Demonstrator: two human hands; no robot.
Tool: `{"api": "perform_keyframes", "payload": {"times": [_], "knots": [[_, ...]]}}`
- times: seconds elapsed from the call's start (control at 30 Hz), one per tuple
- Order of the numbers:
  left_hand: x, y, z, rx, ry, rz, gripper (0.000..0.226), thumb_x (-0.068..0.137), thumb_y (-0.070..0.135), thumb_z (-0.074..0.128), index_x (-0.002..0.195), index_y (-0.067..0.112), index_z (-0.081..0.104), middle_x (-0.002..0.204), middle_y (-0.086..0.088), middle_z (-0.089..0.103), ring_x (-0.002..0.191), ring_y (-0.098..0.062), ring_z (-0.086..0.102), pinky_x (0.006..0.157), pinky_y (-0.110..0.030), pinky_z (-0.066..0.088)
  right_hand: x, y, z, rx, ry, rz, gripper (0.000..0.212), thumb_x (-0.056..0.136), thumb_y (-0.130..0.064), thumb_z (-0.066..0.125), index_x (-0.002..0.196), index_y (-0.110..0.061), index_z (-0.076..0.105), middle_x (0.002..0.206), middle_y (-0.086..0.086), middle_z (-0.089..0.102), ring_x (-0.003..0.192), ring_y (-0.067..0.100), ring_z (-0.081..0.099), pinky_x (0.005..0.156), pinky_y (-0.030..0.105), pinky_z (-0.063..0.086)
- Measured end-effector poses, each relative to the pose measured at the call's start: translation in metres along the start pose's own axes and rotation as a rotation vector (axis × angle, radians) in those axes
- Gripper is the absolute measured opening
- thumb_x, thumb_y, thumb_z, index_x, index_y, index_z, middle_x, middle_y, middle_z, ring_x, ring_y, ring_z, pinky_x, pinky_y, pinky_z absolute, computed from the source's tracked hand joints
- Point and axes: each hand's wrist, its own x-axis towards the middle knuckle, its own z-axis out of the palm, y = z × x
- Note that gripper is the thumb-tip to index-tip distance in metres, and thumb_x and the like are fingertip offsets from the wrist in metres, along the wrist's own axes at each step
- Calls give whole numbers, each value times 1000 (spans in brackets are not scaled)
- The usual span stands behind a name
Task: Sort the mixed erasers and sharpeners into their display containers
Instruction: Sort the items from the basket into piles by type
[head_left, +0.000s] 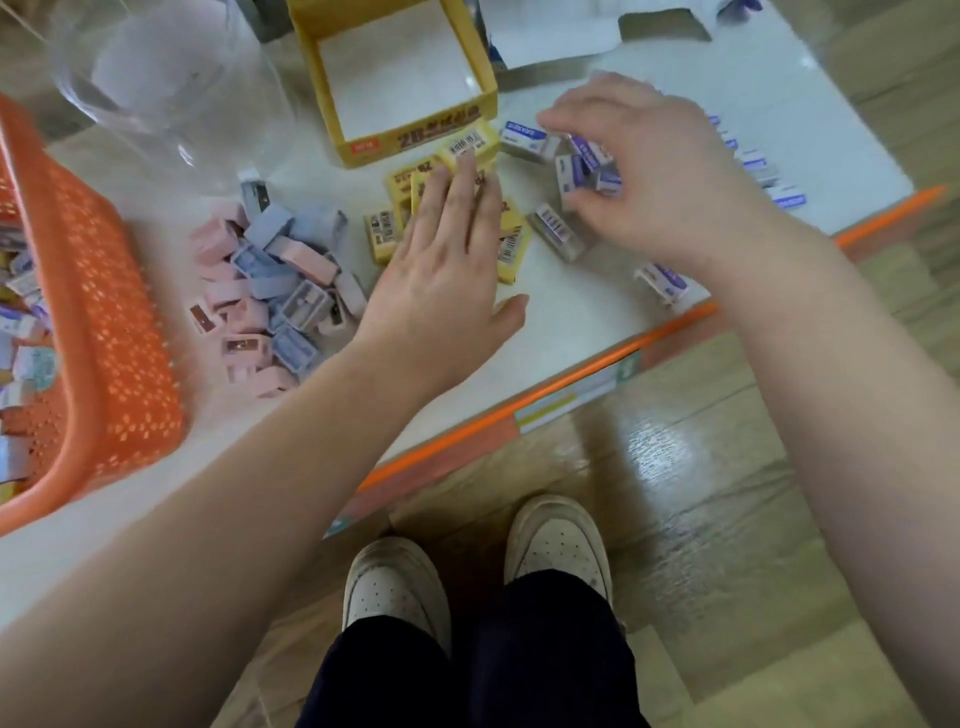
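Note:
My left hand (452, 260) lies flat with straight fingers on a cluster of yellow erasers (384, 234) in front of the yellow display box (363, 140), whose white inside holds nothing. My right hand (654, 171) curls its fingers round several white-and-purple erasers (576, 166) at the table's right; more of them lie loose near it (558, 231) and by the edge (667, 283). A heap of pink and blue sharpeners (270, 291) sits left of my left hand.
An orange perforated basket (104, 322) with mixed items stands at the far left. A clear plastic jar (171, 88) stands behind the sharpeners. A white cardboard display box (571, 31) lies at the back right. The table's orange front edge (519, 410) runs diagonally above my shoes.

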Motion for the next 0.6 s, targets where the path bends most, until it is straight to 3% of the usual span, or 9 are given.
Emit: {"api": "perform_keyframes", "payload": {"times": [0.1,0.2,0.33,0.4,0.53,0.6], "knots": [[2,0,5,48,29,8,79,96,45,37,150,7,-5,157,-12,-14,145,-25,-14,115,-34,-6,15,0,-2,-149,-206,31,70,81,-29,63,142,-39,31,154,-5,21,144,23,6,112,60,2],[3,-3,6,42,37,10,77,96,43,38,150,8,-3,158,-11,-11,145,-23,-13,115,-33,-7,21,4,2,-182,-326,-2,67,81,-39,60,140,-44,31,155,-6,17,144,27,3,110,64,1],[2,-2,2,-89,97,-1,72,93,40,46,151,14,13,159,-7,1,146,-22,-6,116,-35,-2,13,16,3,-172,-212,-58,49,85,-38,56,133,-40,47,148,-8,34,140,20,20,112,56,8],[7,0,-3,-101,153,19,69,89,42,52,148,17,25,157,-6,12,146,-24,1,116,-37,-2,3,20,-1,-51,-124,-34,52,79,-43,53,131,-38,49,147,-9,36,140,18,23,111,56,7],[29,6,-17,71,84,105,54,84,54,53,129,25,52,141,-3,39,140,-27,21,115,-47,-5,-19,38,-3,70,163,187,57,80,-45,51,135,-31,47,150,0,31,140,23,22,112,57,14],[39,13,-22,161,53,132,44,87,55,48,121,29,58,126,-1,52,130,-26,35,116,-48,-3,-23,46,3,60,187,367,56,88,-43,49,141,-27,38,153,6,24,141,29,18,113,54,15]]}}
